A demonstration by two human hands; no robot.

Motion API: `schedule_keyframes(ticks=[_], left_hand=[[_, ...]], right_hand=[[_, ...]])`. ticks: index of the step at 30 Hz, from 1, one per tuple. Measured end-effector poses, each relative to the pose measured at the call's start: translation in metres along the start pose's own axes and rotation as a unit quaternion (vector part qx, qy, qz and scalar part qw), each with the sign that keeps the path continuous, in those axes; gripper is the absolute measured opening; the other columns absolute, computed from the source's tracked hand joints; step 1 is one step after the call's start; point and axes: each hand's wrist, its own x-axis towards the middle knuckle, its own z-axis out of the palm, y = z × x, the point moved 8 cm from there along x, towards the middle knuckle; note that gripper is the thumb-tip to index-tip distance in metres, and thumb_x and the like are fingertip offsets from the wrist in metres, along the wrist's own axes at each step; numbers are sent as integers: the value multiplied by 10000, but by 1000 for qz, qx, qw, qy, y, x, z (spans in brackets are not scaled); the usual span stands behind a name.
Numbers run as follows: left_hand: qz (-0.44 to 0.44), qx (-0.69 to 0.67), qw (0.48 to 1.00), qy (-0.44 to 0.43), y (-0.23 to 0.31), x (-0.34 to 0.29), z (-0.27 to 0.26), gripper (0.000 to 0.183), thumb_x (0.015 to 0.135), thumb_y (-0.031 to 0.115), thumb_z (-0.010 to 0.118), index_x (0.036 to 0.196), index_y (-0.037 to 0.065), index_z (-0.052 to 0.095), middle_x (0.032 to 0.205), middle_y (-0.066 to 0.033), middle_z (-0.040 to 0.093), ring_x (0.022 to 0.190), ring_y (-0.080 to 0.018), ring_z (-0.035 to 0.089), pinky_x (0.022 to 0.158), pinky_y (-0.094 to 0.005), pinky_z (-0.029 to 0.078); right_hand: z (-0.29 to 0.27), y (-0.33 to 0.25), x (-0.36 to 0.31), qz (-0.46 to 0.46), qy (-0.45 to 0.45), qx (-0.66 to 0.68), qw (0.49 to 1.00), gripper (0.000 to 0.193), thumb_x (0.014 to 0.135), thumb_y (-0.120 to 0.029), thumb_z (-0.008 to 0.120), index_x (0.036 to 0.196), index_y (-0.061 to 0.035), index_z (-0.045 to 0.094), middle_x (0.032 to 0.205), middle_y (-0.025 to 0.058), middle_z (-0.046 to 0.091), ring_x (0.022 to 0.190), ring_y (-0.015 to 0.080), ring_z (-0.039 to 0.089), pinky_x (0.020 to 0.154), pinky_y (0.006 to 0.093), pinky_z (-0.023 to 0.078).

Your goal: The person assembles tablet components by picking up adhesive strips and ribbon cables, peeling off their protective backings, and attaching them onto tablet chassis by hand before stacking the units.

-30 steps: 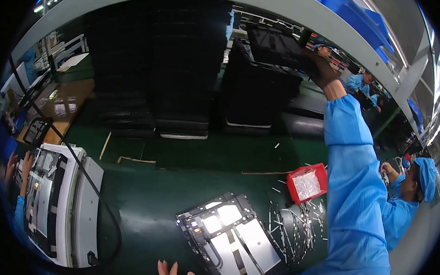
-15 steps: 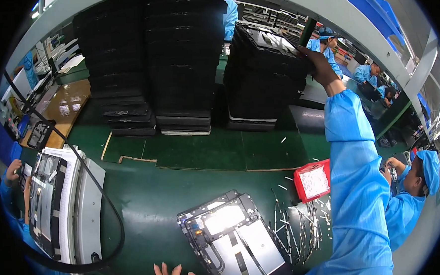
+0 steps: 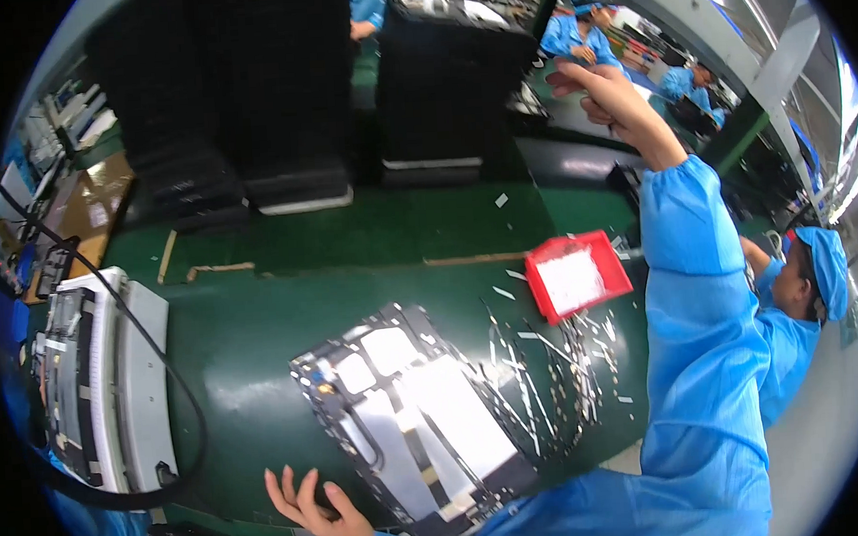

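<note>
We judge that the flat device on the green table is stiff, light but fragile, best held by its outer edges, while our left hand beside it and raised right hand seem empty, fingers loose.

No writing (or numbers, or signs) can be read.

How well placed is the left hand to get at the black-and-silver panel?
Probably yes, quite well: the left hand looks open and empty beside the panel's left edge, and nothing seems to stand between them on the green table.
</note>
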Motion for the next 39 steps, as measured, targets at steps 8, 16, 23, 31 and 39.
schedule_keyframes(ticks=[8, 16, 23, 31, 39], left_hand=[[5, 1, 999, -47, 9, 3, 11, 218, 930, 80, 454, 1100, -32, 534, 1450, -143, 232, 1249, -289, 400, 936, -343, 404], [13, 3, 998, -68, 16, -3, 12, 238, 927, 65, 462, 1144, -9, 526, 1448, -126, 238, 1252, -268, 405, 943, -336, 419], [-77, -101, 990, -57, 23, -19, -2, 247, 912, 34, 452, 1149, 23, 523, 1447, -118, 275, 1255, -278, 411, 959, -333, 402], [56, -86, 993, -60, 74, -44, -21, 213, 910, 57, 457, 1110, 23, 520, 1401, -175, 319, 1194, -271, 462, 923, -336, 412], [50, -299, 910, -284, 125, -60, 0, 137, 862, 45, 551, 970, -35, 581, 976, -186, 601, 882, -294, 601, 788, -351, 489]], right_hand=[[97, 92, -257, -9, -232, -419, 878, 223, 820, -270, 627, 802, -52, 666, 626, 167, 612, 585, 347, 612, 593, 421, 512], [144, 133, -293, 7, -311, -383, 870, 334, 786, -276, 587, 698, 45, 610, 662, 241, 609, 612, 407, 613, 600, 473, 509], [138, 142, -290, 18, -290, -328, 899, 296, 763, -253, 581, 708, 32, 639, 681, 247, 616, 670, 402, 622, 665, 456, 513], [153, 138, -291, 15, -318, -371, 872, 316, 735, -280, 603, 682, 29, 638, 675, 245, 614, 665, 404, 616, 661, 451, 507], [130, 144, -291, 50, -333, -240, 911, 185, 762, -140, 581, 735, 41, 608, 614, 159, 566, 602, 256, 583, 585, 360, 451]])
